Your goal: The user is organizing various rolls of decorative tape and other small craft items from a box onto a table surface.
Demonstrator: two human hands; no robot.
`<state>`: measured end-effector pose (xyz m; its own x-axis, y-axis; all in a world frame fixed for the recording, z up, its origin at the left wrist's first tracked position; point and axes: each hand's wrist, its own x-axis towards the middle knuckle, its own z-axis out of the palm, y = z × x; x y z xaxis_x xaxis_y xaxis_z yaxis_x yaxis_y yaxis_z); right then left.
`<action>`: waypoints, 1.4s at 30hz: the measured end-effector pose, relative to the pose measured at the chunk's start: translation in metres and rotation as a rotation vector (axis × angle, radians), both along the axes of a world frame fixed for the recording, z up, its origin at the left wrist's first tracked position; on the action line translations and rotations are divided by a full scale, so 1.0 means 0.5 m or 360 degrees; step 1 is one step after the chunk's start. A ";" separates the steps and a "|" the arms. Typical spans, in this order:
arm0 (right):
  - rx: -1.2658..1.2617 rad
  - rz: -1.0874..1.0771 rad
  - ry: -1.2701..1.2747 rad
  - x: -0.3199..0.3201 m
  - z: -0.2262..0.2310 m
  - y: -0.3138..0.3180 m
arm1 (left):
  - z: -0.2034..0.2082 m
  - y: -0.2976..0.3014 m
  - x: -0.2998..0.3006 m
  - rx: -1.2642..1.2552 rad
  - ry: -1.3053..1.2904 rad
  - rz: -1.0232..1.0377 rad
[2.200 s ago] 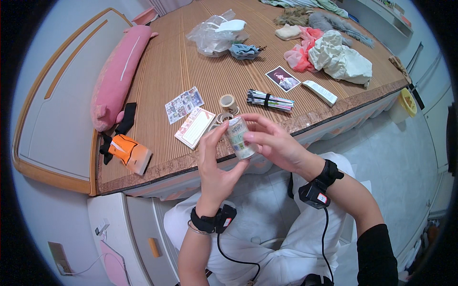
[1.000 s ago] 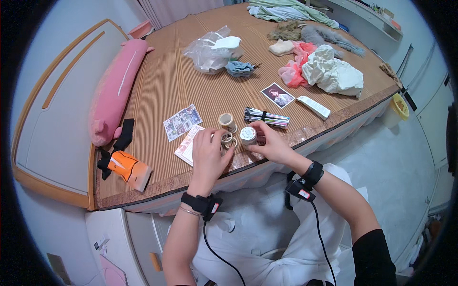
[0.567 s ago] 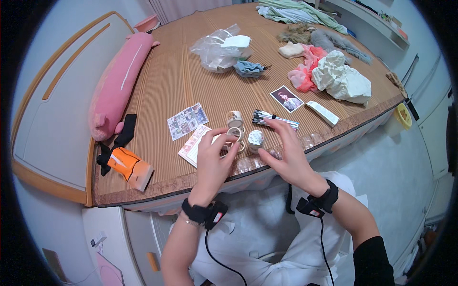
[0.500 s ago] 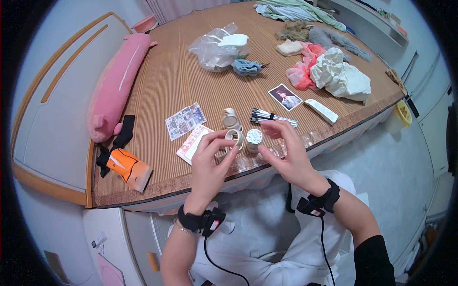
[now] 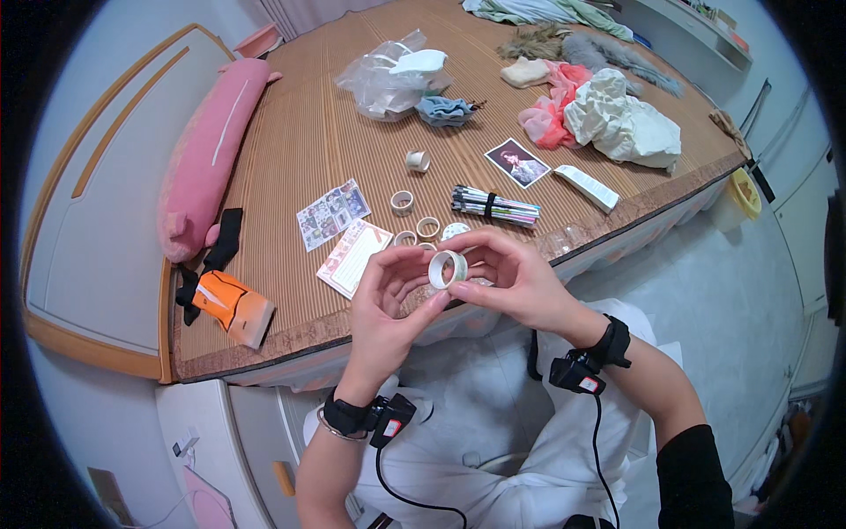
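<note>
Fingers and thumbs of both hands meet around a roll of decorative tape (image 5: 448, 270), its pale ring tilted so the open middle faces left. My left hand (image 5: 392, 286) curls at its left side, thumb just below the rim. From the right, my right hand (image 5: 511, 278) pinches it between thumb and fingers. Just beyond my fingers lie several more tape rolls, among them a tan ring (image 5: 427, 227) and a paler ring (image 5: 402, 203). Farther out is another roll (image 5: 418, 160). A white patterned roll top (image 5: 456, 231) is partly hidden behind my right fingers.
Left of the rolls lie a sticker sheet (image 5: 334, 214) and a notepad (image 5: 354, 257). To the right are a banded bundle of pens (image 5: 495, 206), a photo card (image 5: 517, 163) and a white box (image 5: 588, 189). An orange pack (image 5: 233, 307) sits near the mat's front-left edge.
My right hand has moved left from beside the patterned roll to the tape roll that my left hand held. One loose roll now lies farther out on the mat.
</note>
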<state>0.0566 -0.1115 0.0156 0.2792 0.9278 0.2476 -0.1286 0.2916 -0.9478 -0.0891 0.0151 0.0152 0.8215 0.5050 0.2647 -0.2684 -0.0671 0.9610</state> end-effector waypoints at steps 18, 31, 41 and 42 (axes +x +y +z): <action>0.0204 -0.0549 -0.0739 0.000 -0.004 0.005 | -0.013 -0.011 -0.011 -0.0047 0.0183 -0.0029; 0.0171 -0.0589 -0.0838 -0.015 0.005 0.001 | -0.003 -0.017 -0.012 0.0157 0.0063 0.0156; -0.0011 -0.0481 -0.0592 -0.010 -0.003 -0.002 | 0.013 -0.027 -0.012 0.1296 -0.0059 0.0394; -0.0040 -0.0444 -0.0553 -0.011 -0.002 -0.001 | 0.010 -0.027 -0.012 0.1344 -0.0090 0.0424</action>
<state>0.0512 -0.1121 0.0146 0.4239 0.8356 0.3495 0.2794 0.2464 -0.9280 -0.0953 0.0019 0.0202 0.6791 0.2950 0.6722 -0.1884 -0.8150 0.5480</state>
